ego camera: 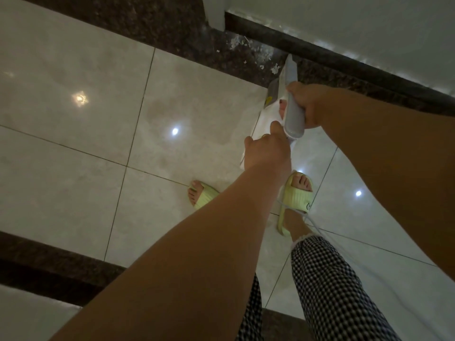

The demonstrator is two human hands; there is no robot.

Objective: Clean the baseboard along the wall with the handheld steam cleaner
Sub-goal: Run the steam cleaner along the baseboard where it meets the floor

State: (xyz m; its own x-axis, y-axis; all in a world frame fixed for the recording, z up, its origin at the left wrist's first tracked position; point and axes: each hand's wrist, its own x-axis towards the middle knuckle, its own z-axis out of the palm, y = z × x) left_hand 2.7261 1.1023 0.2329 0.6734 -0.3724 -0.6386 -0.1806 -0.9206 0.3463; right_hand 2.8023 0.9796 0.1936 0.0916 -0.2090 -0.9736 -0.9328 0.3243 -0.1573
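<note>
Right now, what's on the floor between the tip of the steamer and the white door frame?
In the head view, white flakes lie scattered on the dark stone strip between the steam cleaner tip and the door frame, beside the baseboard.

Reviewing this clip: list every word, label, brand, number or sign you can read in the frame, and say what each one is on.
No text can be read anywhere in this frame.
steam cleaner: a small yellow patch on its grey side panel may be a label, but it is too small and blurred to read.
right slipper: a small dark mark near its outer edge, too small to tell whether it is a logo.
Floor tiles, baseboard and wall: no print seen.
</note>
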